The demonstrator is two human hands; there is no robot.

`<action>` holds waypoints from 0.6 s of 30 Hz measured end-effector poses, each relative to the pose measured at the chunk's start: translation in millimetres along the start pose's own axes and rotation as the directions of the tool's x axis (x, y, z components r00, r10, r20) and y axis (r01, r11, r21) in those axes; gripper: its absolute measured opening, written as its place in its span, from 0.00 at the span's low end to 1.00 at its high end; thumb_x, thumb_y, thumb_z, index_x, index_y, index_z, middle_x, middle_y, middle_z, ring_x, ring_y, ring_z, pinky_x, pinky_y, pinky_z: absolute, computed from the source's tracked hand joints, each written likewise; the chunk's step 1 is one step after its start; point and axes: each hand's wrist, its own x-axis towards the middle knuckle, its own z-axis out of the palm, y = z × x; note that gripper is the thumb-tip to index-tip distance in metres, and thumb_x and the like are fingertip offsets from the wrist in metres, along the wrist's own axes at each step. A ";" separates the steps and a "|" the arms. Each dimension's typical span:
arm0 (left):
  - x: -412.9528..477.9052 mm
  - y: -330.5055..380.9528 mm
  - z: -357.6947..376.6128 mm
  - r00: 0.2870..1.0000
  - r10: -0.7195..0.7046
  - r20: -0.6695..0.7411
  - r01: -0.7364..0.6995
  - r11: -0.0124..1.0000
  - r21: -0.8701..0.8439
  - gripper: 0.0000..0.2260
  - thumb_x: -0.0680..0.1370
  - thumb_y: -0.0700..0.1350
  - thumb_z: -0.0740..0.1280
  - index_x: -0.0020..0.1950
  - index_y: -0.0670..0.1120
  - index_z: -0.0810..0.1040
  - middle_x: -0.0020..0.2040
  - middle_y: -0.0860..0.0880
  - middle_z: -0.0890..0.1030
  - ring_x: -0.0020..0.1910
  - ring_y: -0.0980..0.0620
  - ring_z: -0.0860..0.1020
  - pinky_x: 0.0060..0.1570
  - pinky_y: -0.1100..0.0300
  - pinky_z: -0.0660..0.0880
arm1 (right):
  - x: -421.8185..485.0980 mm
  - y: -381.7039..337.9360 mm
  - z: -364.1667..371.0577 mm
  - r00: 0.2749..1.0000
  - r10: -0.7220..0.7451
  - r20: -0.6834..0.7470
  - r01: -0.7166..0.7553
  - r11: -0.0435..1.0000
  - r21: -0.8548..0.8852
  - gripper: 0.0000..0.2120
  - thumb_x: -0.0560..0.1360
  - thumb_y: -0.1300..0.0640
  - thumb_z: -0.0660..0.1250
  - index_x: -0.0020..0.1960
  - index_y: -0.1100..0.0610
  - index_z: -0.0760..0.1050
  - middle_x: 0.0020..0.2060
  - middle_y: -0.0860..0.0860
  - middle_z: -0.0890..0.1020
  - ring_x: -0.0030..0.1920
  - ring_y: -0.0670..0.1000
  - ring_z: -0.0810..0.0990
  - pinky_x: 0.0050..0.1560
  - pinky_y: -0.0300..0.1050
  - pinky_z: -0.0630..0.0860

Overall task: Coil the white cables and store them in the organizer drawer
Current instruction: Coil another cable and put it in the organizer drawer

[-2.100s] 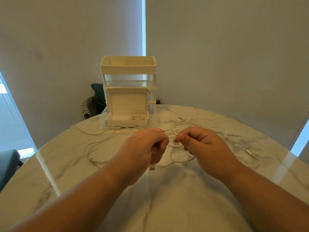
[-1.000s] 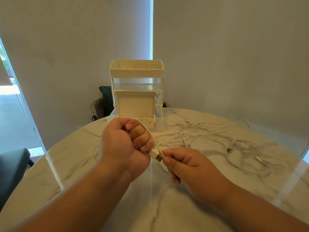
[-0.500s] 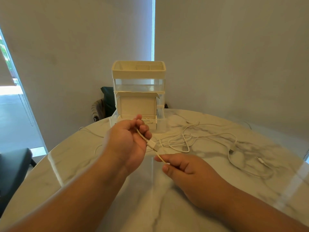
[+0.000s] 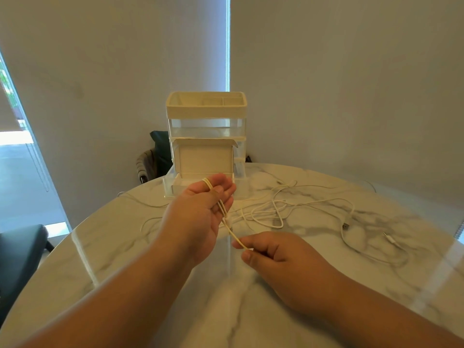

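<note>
Marble table [image 4: 120, 249]: round, white with grey veins, glossy. It bears the organizer and all the cables.
Organizer [image 4: 206, 109]: cream and clear plastic, upright at the far edge of the table, with a divided tray on top.
Drawer [image 4: 179, 190]: lowest level of the organizer, pulled out toward the person, with a cream flap standing up behind it. The left hand hides most of its inside.
Left hand [image 4: 200, 212]: held above the table just in front of the drawer, palm turned to the right, fingers nearly straight and pointing away. The thumb seems to lie across the strands and pin them.
White cable [image 4: 236, 237]: looped in a few turns over the left hand's fingers. It runs down across the palm, then stretches straight and taut to the right hand.
Plug [image 4: 228, 221]: white, on the cable, just below the left palm.
Right hand [image 4: 273, 252]: lower and nearer the person, fingers curled. Thumb and forefinger pinch the cable at their tips.
Loose cables [image 4: 276, 209]: white, tangled flat on the table, right of the left hand and beyond the right hand. They trail off to the right.
Metal plug [image 4: 346, 226]: on a loose strand, well right of both hands.
Chair [image 4: 17, 252]: dark seat past the table's left edge.
</note>
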 end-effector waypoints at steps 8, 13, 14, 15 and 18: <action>-8.7 -10.5 -1.0 0.938 0.275 0.212 -0.347 0.756 0.556 0.12 0.79 0.33 0.65 0.50 0.47 0.84 0.45 0.52 0.86 0.49 0.57 0.84 0.52 0.61 0.79 | -0.5 -2.0 -6.0 0.993 -0.078 -0.090 0.072 0.995 -0.069 0.07 0.78 0.48 0.66 0.47 0.47 0.82 0.37 0.45 0.81 0.38 0.44 0.78 0.41 0.41 0.73; -13.6 -21.9 -0.3 0.910 0.116 0.399 -0.392 0.558 0.731 0.11 0.80 0.34 0.63 0.49 0.46 0.82 0.41 0.49 0.83 0.37 0.61 0.80 0.37 0.72 0.74 | -1.0 -5.8 -10.6 0.979 -0.170 -0.111 0.147 0.971 -0.191 0.08 0.76 0.50 0.67 0.41 0.52 0.79 0.34 0.45 0.77 0.38 0.45 0.74 0.36 0.36 0.66; -13.1 -23.6 -0.2 0.911 0.080 0.404 -0.381 0.533 0.755 0.11 0.80 0.35 0.63 0.49 0.47 0.82 0.42 0.49 0.83 0.37 0.60 0.79 0.36 0.71 0.74 | -1.0 -5.9 -11.4 0.976 -0.186 -0.111 0.160 0.965 -0.208 0.08 0.76 0.51 0.67 0.40 0.53 0.79 0.34 0.46 0.77 0.38 0.46 0.74 0.36 0.37 0.66; -11.7 -25.2 -0.7 0.916 0.052 0.397 -0.362 0.528 0.768 0.10 0.80 0.35 0.63 0.49 0.47 0.82 0.43 0.49 0.83 0.39 0.57 0.80 0.37 0.69 0.75 | -0.9 -5.5 -11.9 0.975 -0.194 -0.109 0.167 0.962 -0.218 0.09 0.76 0.51 0.67 0.39 0.54 0.79 0.33 0.47 0.77 0.38 0.46 0.75 0.35 0.37 0.66; -8.3 -28.9 -2.8 0.934 -0.033 0.356 -0.282 0.544 0.790 0.10 0.79 0.35 0.62 0.50 0.46 0.82 0.44 0.45 0.84 0.45 0.48 0.82 0.44 0.58 0.80 | -1.6 -4.5 -12.6 0.970 -0.209 -0.122 0.180 0.960 -0.214 0.09 0.76 0.52 0.69 0.37 0.51 0.78 0.31 0.45 0.77 0.38 0.45 0.75 0.36 0.35 0.66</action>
